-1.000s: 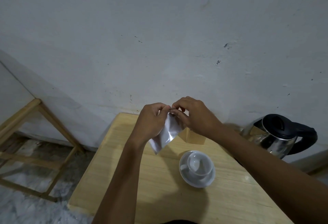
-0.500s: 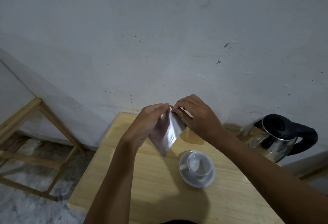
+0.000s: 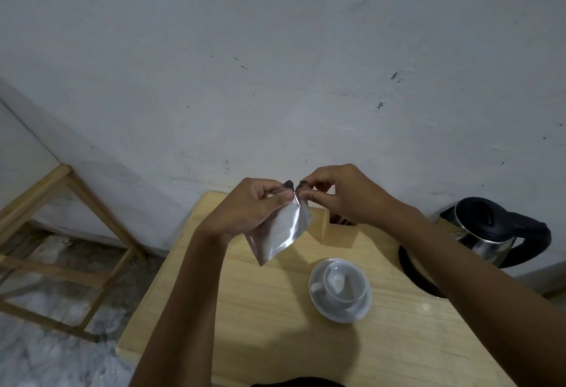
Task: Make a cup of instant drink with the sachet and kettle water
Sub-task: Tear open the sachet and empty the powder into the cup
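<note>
A silver foil sachet (image 3: 280, 230) hangs in the air above the wooden table (image 3: 275, 340). My left hand (image 3: 248, 206) pinches its top edge from the left, and my right hand (image 3: 340, 193) pinches the same edge from the right, fingertips almost touching. The top corner looks split between the two pinches. Below and to the right, a white cup (image 3: 344, 284) stands on a white saucer (image 3: 340, 310); the cup looks empty. A steel kettle (image 3: 490, 230) with a black lid and handle sits at the table's right edge on a black base (image 3: 413, 270).
A small wooden box (image 3: 340, 233) stands behind the cup, near the white wall. A wooden frame stand (image 3: 61, 233) is on the floor to the left of the table. The table's left edge drops to a marbled floor.
The sachet has swung a little and its top corner now shows a gap between my fingertips. Both hands stay at the same height over the table.
</note>
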Tool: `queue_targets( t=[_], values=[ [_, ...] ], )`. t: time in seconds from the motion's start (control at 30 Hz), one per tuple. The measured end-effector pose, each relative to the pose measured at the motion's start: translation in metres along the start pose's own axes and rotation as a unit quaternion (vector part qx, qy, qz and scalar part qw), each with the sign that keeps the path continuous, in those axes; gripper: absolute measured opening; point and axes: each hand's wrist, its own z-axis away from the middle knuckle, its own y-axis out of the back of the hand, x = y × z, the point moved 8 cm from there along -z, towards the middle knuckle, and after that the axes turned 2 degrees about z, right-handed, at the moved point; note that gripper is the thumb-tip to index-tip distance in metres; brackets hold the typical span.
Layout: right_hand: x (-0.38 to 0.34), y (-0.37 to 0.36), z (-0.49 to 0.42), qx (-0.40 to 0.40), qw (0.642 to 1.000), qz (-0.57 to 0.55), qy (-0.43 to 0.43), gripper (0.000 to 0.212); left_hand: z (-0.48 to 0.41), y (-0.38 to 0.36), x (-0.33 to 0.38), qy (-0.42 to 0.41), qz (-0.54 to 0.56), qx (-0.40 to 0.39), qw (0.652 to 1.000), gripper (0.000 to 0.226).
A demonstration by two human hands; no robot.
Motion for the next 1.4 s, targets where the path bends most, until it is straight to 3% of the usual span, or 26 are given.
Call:
queue_targets(
  t=[0.27, 0.57, 0.7, 0.83, 0.97, 1.13, 1.4],
  values=[
    [-0.013, 0.005, -0.002, 0.004, 0.997, 0.063, 0.039, 0.008, -0.005, -0.01, -0.011, 0.01, 0.015, -0.034, 0.999, 0.034],
    [-0.025, -0.003, 0.018, 0.131, 0.977, 0.076, 0.148, 0.013, -0.003, -0.016, -0.022, 0.006, 0.113, -0.093, 0.989, 0.038],
    [-0.028, -0.009, 0.025, 0.169, 0.964, 0.097, 0.184, 0.003, -0.005, -0.021, -0.032, 0.0, 0.176, -0.094, 0.98, 0.058],
    [-0.034, -0.011, 0.032, 0.201, 0.951, 0.097, 0.213, 0.004, -0.005, -0.029, -0.04, 0.017, 0.228, -0.095, 0.969, 0.037],
    [-0.036, -0.013, 0.04, 0.238, 0.939, 0.105, 0.225, 0.004, -0.007, -0.037, -0.048, 0.022, 0.275, -0.091, 0.957, 0.051],
    [-0.041, -0.005, 0.052, 0.286, 0.926, 0.081, 0.234, 0.006, -0.006, -0.029, -0.059, 0.029, 0.329, -0.066, 0.941, 0.038],
    [-0.028, 0.003, 0.059, 0.291, 0.932, 0.028, 0.212, 0.007, -0.011, -0.01, -0.042, 0.018, 0.234, -0.044, 0.971, 0.025]
  ],
)
